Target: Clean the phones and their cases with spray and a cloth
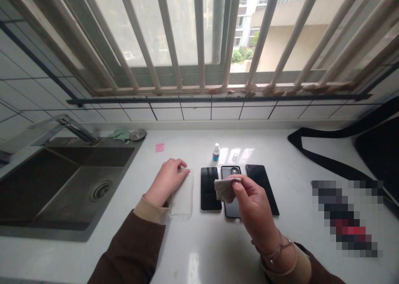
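Note:
Three dark phones lie side by side on the white counter: a left phone (210, 188), a middle phone (231, 174) showing its camera ring, and a right phone (262, 186). My right hand (254, 207) pinches a small grey cloth (225, 189) above the middle phone. My left hand (166, 182) rests on the top of a clear phone case (183, 196) lying left of the phones. A small bottle with a blue label (216, 152) stands behind the phones, and a clear cap (235, 156) lies beside it.
A steel sink (62, 184) with a faucet (75, 128) fills the left side. A pink note (159, 147), a green cloth (120, 134) and a drain plug (138, 134) lie near it. A black bag with a strap (358, 151) sits at the right. A barred window (199, 38) rises behind.

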Action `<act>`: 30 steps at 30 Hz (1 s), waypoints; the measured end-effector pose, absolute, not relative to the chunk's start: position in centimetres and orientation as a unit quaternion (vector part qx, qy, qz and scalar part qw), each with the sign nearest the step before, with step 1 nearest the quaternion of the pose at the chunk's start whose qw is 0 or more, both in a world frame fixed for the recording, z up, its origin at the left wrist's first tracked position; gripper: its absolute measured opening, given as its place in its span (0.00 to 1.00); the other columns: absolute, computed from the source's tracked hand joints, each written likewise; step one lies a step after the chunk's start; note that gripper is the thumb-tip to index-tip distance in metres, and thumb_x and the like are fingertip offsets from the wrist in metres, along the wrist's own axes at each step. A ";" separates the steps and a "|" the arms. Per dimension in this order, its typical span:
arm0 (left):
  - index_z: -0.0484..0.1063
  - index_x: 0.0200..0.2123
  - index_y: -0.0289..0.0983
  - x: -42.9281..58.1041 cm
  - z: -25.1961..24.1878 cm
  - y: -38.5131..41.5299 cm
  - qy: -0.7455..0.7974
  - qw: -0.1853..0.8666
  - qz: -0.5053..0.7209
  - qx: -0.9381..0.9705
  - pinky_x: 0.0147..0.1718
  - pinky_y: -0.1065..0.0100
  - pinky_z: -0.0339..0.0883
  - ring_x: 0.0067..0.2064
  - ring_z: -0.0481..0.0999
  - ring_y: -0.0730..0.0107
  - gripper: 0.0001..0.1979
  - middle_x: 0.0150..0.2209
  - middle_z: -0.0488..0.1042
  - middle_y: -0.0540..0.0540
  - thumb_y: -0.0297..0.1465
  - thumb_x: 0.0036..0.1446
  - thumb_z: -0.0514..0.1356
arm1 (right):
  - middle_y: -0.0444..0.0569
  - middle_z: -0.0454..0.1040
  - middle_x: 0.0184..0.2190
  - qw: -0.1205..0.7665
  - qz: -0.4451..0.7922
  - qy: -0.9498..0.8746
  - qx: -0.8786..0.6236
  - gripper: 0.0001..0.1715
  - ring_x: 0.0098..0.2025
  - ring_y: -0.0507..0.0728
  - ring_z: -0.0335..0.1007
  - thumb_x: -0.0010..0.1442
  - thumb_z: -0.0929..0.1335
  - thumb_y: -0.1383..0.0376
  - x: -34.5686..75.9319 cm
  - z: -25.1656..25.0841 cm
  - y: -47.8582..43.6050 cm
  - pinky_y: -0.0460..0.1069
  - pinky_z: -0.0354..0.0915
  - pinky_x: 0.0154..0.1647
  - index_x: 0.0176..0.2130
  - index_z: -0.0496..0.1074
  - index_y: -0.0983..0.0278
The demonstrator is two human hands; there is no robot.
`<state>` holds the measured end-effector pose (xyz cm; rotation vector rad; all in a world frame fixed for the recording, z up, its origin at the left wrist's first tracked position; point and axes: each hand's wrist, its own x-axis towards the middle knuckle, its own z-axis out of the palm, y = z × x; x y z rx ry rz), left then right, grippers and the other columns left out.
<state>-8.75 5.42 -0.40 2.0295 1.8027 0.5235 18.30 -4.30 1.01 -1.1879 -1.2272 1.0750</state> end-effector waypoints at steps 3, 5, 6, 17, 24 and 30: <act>0.78 0.53 0.38 -7.8 0.8 4.8 0.574 0.165 0.191 0.779 0.62 0.49 0.63 0.59 0.73 0.47 0.19 0.54 0.77 0.37 0.42 0.64 0.65 | 0.47 0.79 0.32 0.529 0.452 -0.519 -0.496 0.19 0.32 0.55 0.73 0.72 0.66 0.53 18.3 1.0 -4.3 0.47 0.69 0.33 0.43 0.81 0.62; 0.71 0.65 0.43 -6.7 1.6 4.1 0.486 0.170 0.170 0.840 0.70 0.44 0.52 0.70 0.63 0.44 0.32 0.67 0.70 0.37 0.49 0.61 0.68 | 0.47 0.79 0.33 0.525 0.452 -0.523 -0.496 0.18 0.33 0.55 0.73 0.73 0.66 0.53 18.3 1.0 -4.2 0.47 0.70 0.33 0.43 0.81 0.62; 0.66 0.69 0.45 -6.0 1.8 3.6 0.463 0.181 0.152 0.855 0.73 0.40 0.44 0.74 0.57 0.42 0.41 0.71 0.65 0.36 0.53 0.57 0.70 | 0.47 0.79 0.34 0.523 0.450 -0.524 -0.499 0.18 0.33 0.55 0.74 0.72 0.66 0.54 18.3 1.0 -4.2 0.47 0.70 0.34 0.42 0.81 0.61; 0.36 0.80 0.46 -3.5 0.3 2.1 0.441 0.231 0.009 0.867 0.71 0.29 0.22 0.79 0.32 0.32 0.79 0.79 0.44 0.29 0.54 0.34 0.80 | 0.46 0.79 0.33 0.524 0.452 -0.519 -0.502 0.17 0.33 0.55 0.73 0.72 0.66 0.54 18.3 0.9 -4.1 0.46 0.69 0.34 0.43 0.81 0.61; 0.41 0.79 0.42 -3.3 1.0 2.0 0.418 0.226 0.037 0.879 0.74 0.34 0.28 0.77 0.47 0.33 0.74 0.74 0.53 0.29 0.45 0.37 0.80 | 0.47 0.80 0.35 0.519 0.439 -0.527 -0.509 0.18 0.35 0.56 0.74 0.72 0.66 0.53 18.2 0.9 -4.0 0.47 0.70 0.35 0.42 0.81 0.61; 0.44 0.78 0.43 -3.6 0.9 1.9 0.390 0.218 0.087 0.891 0.74 0.32 0.30 0.73 0.53 0.33 0.71 0.69 0.58 0.32 0.44 0.37 0.80 | 0.47 0.78 0.32 0.525 0.439 -0.525 -0.505 0.19 0.33 0.56 0.72 0.72 0.66 0.53 18.3 1.1 -4.1 0.48 0.69 0.34 0.42 0.80 0.62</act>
